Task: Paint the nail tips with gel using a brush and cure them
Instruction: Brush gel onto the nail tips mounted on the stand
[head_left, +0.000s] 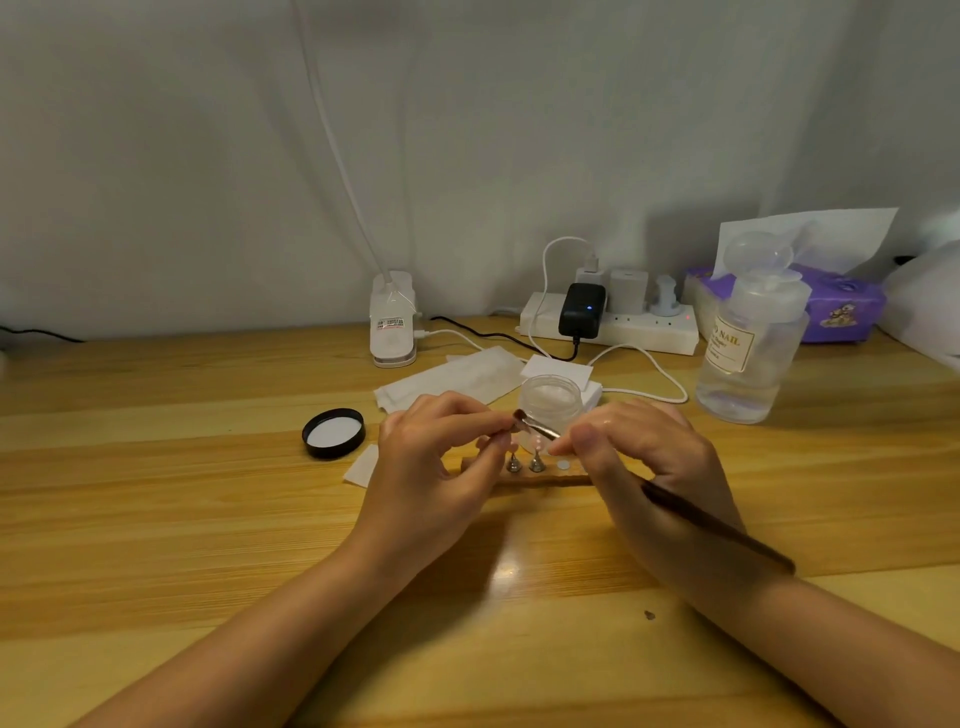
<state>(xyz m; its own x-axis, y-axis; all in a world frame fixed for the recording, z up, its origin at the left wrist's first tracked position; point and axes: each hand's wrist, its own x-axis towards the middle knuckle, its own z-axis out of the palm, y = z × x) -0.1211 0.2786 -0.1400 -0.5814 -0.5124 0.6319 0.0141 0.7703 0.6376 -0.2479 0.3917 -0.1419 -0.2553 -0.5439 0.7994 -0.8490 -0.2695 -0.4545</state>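
on the pale wooden worktop (156, 467) an open clear round jar (551, 402) holds a whitish gel, its black lid (333, 433) lying white-lined side up well to the left. far right stands a clear plastic pump bottle (748, 353) about a third full of clear liquid. just near the jar, the right hand (649, 467) has its grip clamped on a dark-handled brush (675, 506) whose bristles meet something small, too small to tell, pinched in the left hand (436, 467), above a wooden nail-tip stand (545, 475).
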